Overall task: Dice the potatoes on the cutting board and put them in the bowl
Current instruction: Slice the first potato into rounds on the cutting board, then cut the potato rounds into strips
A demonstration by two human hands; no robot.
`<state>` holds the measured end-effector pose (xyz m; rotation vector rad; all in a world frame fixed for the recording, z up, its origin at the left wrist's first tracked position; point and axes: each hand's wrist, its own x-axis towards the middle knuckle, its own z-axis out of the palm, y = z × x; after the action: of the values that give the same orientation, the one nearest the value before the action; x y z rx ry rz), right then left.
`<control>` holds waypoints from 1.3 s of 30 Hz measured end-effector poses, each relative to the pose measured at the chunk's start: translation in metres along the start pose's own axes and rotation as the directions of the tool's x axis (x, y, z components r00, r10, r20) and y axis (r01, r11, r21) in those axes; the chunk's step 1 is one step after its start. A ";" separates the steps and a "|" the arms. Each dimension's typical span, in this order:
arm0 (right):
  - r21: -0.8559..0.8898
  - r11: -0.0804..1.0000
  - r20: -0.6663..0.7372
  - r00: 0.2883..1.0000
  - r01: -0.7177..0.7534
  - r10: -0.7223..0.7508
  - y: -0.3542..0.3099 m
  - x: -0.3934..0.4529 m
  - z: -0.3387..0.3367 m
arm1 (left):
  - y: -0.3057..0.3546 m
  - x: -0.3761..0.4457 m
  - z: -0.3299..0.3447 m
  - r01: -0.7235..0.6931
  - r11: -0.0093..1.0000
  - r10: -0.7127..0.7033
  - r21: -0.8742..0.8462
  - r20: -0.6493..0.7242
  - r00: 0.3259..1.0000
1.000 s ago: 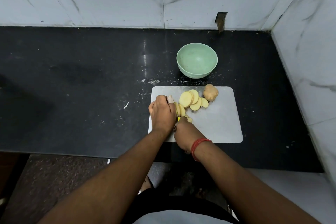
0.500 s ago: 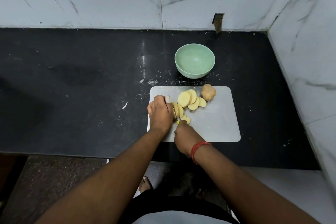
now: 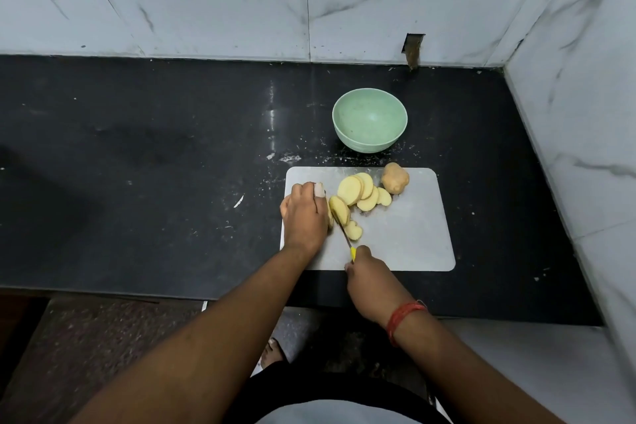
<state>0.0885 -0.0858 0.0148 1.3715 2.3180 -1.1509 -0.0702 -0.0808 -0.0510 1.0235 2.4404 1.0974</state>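
Roughly six potato slices (image 3: 351, 190) – one whole potato (image 3: 395, 178), one bowl (image 3: 369, 119)

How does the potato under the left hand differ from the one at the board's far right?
The potato under the left hand is partly sliced, showing pale yellow flesh, mostly hidden by the hand. The far potato is whole, brown-skinned and untouched. Both sit on the cutting board.

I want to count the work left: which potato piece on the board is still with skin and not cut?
The unpeeled potato at the cutting board's far edge, nearest the bowl; others are slices.
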 end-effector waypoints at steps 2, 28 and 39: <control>0.028 0.999 -0.043 0.999 0.023 -0.021 -0.003 0.002 0.000 | 0.000 0.000 -0.001 0.003 1.000 -0.003 -0.003 0.011 1.000; 0.604 0.789 -0.337 0.933 0.108 0.130 -0.001 0.046 -0.035 | 0.002 -0.010 -0.015 0.085 0.911 -0.082 -0.404 0.026 0.996; -0.191 0.979 -0.539 0.826 0.069 -0.164 0.056 0.024 -0.039 | 0.018 -0.031 0.005 -0.695 0.702 0.675 0.159 0.164 0.719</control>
<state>0.1283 -0.0276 -0.0006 1.6900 2.8460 -0.6088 -0.0371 -0.0918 -0.0419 2.1265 2.1504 0.9357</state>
